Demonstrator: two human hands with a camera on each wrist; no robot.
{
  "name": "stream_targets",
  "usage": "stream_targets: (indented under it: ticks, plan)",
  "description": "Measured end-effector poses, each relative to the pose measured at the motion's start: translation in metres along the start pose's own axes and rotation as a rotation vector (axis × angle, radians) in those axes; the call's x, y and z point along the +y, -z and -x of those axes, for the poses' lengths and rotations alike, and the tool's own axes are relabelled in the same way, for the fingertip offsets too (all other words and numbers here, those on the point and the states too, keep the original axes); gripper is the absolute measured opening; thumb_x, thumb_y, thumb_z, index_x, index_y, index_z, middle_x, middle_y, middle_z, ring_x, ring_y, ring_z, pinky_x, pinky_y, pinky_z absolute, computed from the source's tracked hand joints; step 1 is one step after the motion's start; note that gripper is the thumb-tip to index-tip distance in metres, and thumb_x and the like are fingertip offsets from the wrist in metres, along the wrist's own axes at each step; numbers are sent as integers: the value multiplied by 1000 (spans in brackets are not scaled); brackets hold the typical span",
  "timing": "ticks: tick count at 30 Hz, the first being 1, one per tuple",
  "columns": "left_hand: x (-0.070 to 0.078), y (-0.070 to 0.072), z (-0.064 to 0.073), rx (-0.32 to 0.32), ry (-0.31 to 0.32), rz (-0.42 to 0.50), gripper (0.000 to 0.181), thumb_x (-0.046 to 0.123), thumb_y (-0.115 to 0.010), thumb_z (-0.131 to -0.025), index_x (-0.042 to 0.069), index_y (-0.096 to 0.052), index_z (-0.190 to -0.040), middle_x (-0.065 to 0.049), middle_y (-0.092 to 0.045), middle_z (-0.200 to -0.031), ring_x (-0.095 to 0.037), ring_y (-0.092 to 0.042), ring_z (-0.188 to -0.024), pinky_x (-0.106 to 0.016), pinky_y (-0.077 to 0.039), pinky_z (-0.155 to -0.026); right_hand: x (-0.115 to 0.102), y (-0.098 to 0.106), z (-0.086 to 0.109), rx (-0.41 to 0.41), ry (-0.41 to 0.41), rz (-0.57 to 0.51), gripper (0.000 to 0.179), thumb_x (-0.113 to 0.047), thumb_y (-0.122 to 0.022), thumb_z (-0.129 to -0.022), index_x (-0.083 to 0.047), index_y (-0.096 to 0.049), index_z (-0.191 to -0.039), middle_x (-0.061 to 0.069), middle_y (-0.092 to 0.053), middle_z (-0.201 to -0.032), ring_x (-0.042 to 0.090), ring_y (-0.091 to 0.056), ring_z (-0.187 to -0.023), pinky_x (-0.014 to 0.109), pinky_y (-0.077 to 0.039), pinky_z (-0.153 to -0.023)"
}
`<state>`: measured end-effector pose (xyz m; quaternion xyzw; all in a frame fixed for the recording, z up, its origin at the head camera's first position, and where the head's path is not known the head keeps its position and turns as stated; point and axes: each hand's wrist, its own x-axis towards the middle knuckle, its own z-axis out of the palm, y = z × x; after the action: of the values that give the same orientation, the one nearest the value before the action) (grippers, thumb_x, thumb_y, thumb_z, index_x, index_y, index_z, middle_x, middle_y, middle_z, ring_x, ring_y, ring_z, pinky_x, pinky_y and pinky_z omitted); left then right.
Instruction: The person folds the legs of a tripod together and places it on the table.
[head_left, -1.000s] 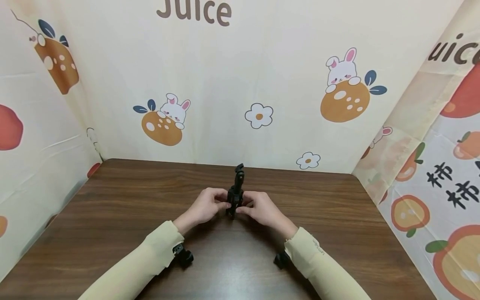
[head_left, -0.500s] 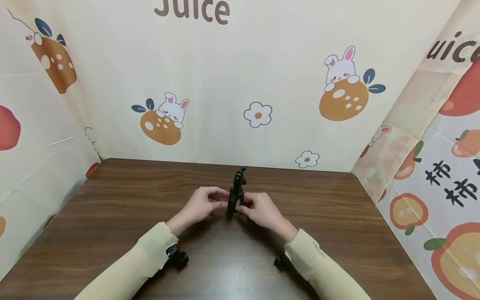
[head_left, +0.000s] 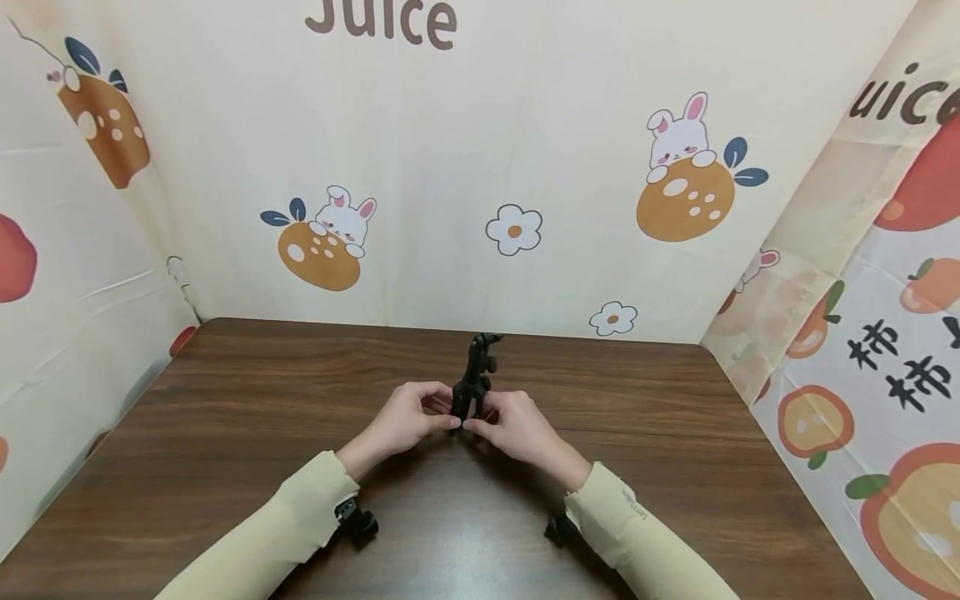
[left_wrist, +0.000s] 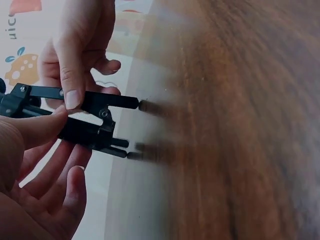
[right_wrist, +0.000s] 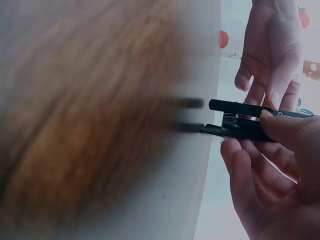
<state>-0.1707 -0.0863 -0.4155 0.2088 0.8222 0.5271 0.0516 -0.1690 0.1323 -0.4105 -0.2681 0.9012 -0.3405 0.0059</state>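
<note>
So both hands are on this little black mini tripod (head_left: pixel 474 382), centre of the frame, feet down on the dark wood table (head_left: pixel 225 400). The left hand (head_left: pixel 402 418) and right hand (head_left: pixel 517 427) each pinch a leg between thumb and fingertips, fingers curled in around it, nothing else held. In the left wrist view the legs (left_wrist: pixel 95 122) sit close together, barely splayed, tips touching the tabletop. I'd say the trick here is to pull the legs apart evenly and keep the feet planted so it doesn't tip. Long axis runs pretty much vertical, head end pointing up toward the top of the frame with a slight lean right, legs pointing down at the table
</note>
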Motion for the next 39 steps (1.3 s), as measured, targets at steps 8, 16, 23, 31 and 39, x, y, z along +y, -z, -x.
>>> stream_targets:
  ticks: [8,16,23,31,39]
  plan:
    - [2,-6,-3,23,5,-18,23,4,-80,-83,9,-72,-104,0,-70,-93,-13,-67,-83,-31,-54,-74,2,1,1,-60,32,-73,9,-13,-82,-83,-16,-75,-88,-10,-72,-84,5,-68,-78,26,-53,-68]
    - [5,-9,-3,59,7,-32,22,4,-82,-81,9,-70,-99,0,-70,-89,-12,-67,-80,-30,-55,-71,1,1,-1,-23,89,22,9,-12,-81,-84,-15,-75,-89,-8,-72,-85,4,-67,-80,25,-52,-69]
    - [10,-12,-2,111,22,-102,20,7,-84,-79,12,-68,-90,2,-71,-80,-9,-67,-73,-30,-54,-65,-1,1,-2,-23,113,54,11,-9,-82,-81,-14,-74,-88,-6,-72,-84,3,-67,-78,24,-52,-66]
    - [11,-11,-2,117,-3,-186,22,5,-83,-79,16,-65,-82,8,-69,-75,-6,-65,-68,-31,-53,-64,1,1,-2,-12,139,104,12,-12,-84,-79,-14,-74,-86,-7,-73,-81,4,-66,-76,26,-52,-66]
    - [11,-8,-4,83,4,-243,25,10,-85,-78,20,-62,-81,13,-66,-70,-4,-62,-64,-33,-51,-65,2,5,-7,28,98,185,14,-24,-88,-74,-20,-75,-79,-14,-71,-74,0,-61,-69,30,-50,-63]
